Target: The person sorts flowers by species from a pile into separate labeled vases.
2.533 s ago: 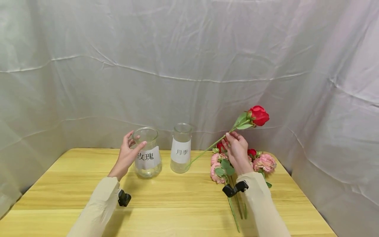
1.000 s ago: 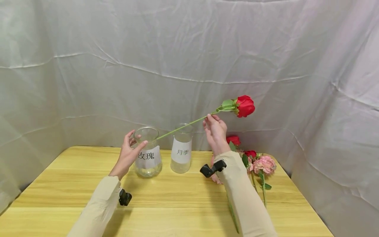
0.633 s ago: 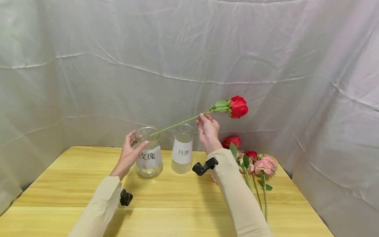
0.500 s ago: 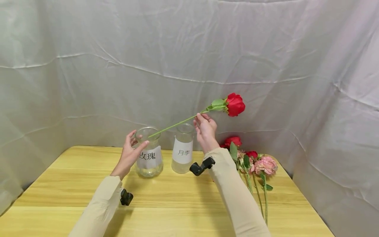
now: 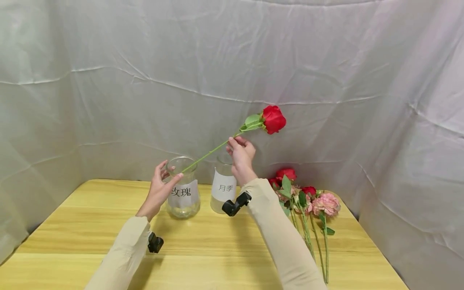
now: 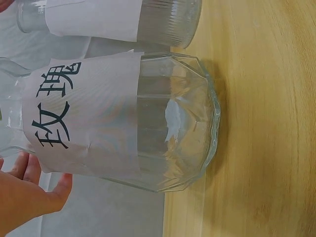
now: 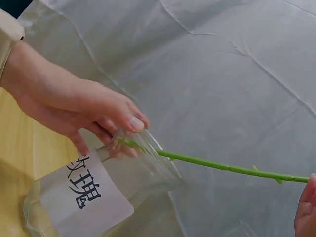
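My left hand [image 5: 159, 191] holds the neck of a wide glass vase [image 5: 183, 209], thumb on the near side and fingers behind. A white paper label with black characters is stuck on the vase. Between thumb and fingertips my right hand [image 5: 242, 159] pinches the green stem of a red rose [image 5: 274, 119], just below its leaves. The rose slants, bloom up to the right. Its stem [image 7: 222, 167] runs down through the mouth of the vase, the cut end inside the neck in the right wrist view. The left wrist view shows the vase base [image 6: 192, 128] on the wood.
Just right of the wide vase stands a narrower labelled glass vase [image 5: 218, 205], partly behind my right hand and wrist camera. Pink flowers [image 5: 326, 204] and more red roses [image 5: 286, 174] lie on the right of the wooden table [image 5: 203, 249]. A grey curtain [image 5: 181, 80] hangs behind.
My right hand has carried the rose leftward from over the flower pile, and its stem end has entered the wide vase's mouth. The left hand has stayed on the vase.
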The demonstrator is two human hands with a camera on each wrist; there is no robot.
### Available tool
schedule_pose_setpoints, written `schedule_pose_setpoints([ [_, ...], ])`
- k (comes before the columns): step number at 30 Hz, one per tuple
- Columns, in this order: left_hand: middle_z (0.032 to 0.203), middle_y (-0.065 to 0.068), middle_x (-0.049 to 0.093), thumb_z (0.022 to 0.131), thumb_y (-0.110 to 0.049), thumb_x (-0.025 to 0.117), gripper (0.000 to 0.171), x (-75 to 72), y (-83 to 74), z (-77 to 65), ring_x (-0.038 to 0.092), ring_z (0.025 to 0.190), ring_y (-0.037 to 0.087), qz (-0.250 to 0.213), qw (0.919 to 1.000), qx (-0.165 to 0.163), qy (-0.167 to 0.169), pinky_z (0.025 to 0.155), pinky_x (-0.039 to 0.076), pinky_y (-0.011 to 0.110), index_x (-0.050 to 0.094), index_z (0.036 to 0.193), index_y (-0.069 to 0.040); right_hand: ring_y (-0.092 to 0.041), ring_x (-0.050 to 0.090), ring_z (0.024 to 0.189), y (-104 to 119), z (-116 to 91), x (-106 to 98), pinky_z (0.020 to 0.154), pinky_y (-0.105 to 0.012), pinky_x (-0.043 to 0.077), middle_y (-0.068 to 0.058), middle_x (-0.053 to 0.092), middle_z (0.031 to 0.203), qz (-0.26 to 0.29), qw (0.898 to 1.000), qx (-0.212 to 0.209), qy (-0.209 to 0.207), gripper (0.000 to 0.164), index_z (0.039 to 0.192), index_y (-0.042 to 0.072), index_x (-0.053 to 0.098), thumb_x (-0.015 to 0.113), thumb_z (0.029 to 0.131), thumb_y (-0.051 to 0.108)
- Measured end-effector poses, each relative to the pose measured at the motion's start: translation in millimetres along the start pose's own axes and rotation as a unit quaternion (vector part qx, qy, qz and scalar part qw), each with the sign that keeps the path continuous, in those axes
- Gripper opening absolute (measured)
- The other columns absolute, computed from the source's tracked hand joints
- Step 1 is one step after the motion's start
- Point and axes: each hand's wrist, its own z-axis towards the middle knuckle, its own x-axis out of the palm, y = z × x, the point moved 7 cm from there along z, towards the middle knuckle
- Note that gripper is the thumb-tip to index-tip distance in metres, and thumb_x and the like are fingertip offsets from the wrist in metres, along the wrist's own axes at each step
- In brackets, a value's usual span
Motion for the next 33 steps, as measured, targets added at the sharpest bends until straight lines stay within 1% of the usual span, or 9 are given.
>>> schedule_pose_setpoints([
  [6,0.148,0.016,0.034,0.094,-0.029,0.063,0.083,2.7,-1.2,0.1,0.024,0.139,0.033,-0.003,1.0,0.004,0.001,0.112,0.025,0.048,0.009,0.155,-0.012,-0.01,0.057,0.07,2.7,-2.7,11.9,0.059,-0.02,0.05,-0.006,0.057,0.085,-0.055,0.998,-0.036,0.02,0.014,0.098,-0.004,0.058,0.064,0.086,-0.01],
  [12,0.148,0.016,0.035,0.094,-0.029,0.063,0.083,7.3,-2.1,1.2,0.024,0.139,0.032,-0.007,0.9999,0.007,0.002,0.112,0.025,0.048,0.009,0.154,-0.012,-0.01,0.06,0.071,4.4,-3.3,25.9,0.057,-0.019,0.049,-0.004,0.059,0.083,-0.122,0.988,-0.072,0.054,0.013,0.099,-0.006,0.061,0.066,0.087,-0.007],
  [15,0.148,0.016,0.035,0.094,-0.03,0.063,0.083,9.0,-1.8,0.3,0.024,0.139,0.033,-0.009,0.9999,0.007,0.001,0.112,0.025,0.048,0.01,0.154,-0.012,-0.013,0.061,0.073,5.3,-2.0,34.0,0.056,-0.018,0.048,-0.007,0.063,0.084,-0.169,0.978,-0.091,0.081,0.015,0.1,-0.008,0.063,0.067,0.087,-0.005],
  [19,0.148,0.016,0.034,0.094,-0.029,0.063,0.082,9.0,-0.3,-1.0,0.024,0.139,0.033,-0.009,0.9999,0.004,-0.002,0.112,0.024,0.048,0.01,0.154,-0.012,-0.018,0.063,0.078,7.3,-3.2,47.9,0.057,-0.019,0.049,-0.014,0.068,0.093,-0.236,0.957,-0.113,0.127,0.019,0.105,-0.009,0.065,0.068,0.088,-0.001],
  [24,0.148,0.016,0.034,0.094,-0.029,0.063,0.081,8.9,0.7,-0.7,0.024,0.139,0.033,-0.008,0.9999,0.004,-0.004,0.112,0.024,0.048,0.01,0.154,-0.013,-0.027,0.065,0.086,7.6,-5.4,64.9,0.06,-0.02,0.05,-0.017,0.069,0.097,-0.298,0.933,-0.112,0.171,0.018,0.104,-0.007,0.068,0.067,0.089,0.001],
  [26,0.148,0.016,0.034,0.095,-0.028,0.063,0.081,9.1,0.7,-0.3,0.024,0.139,0.033,-0.01,0.9999,0.005,-0.004,0.112,0.024,0.048,0.01,0.154,-0.012,-0.025,0.066,0.082,6.3,-6.1,70.6,0.061,-0.02,0.05,-0.018,0.07,0.097,-0.314,0.925,-0.1,0.187,0.018,0.104,-0.007,0.069,0.068,0.088,0.002],
  [28,0.148,0.016,0.034,0.095,-0.027,0.063,0.081,9.0,0.9,0.0,0.024,0.139,0.033,-0.011,0.9999,0.005,-0.006,0.112,0.024,0.048,0.01,0.154,-0.012,-0.02,0.064,0.073,4.8,-7.6,75.5,0.062,-0.02,0.05,-0.019,0.07,0.098,-0.328,0.918,-0.09,0.203,0.018,0.103,-0.008,0.07,0.068,0.088,0.002],
  [30,0.148,0.016,0.035,0.095,-0.026,0.063,0.08,8.9,0.9,0.2,0.024,0.139,0.033,-0.013,0.9999,0.005,-0.008,0.112,0.024,0.048,0.011,0.154,-0.011,-0.012,0.059,0.065,2.8,-9.1,78.2,0.063,-0.021,0.051,-0.019,0.07,0.099,-0.335,0.915,-0.077,0.213,0.019,0.104,-0.008,0.07,0.069,0.087,0.001],
  [33,0.147,0.016,0.035,0.095,-0.025,0.063,0.08,9.2,0.8,0.6,0.025,0.138,0.033,-0.015,0.9998,0.006,-0.011,0.112,0.024,0.048,0.012,0.154,-0.01,-0.008,0.055,0.059,0.2,-11.0,79.5,0.065,-0.024,0.053,-0.02,0.07,0.1,-0.335,0.914,-0.063,0.218,0.02,0.105,-0.008,0.071,0.069,0.086,0.0],
])
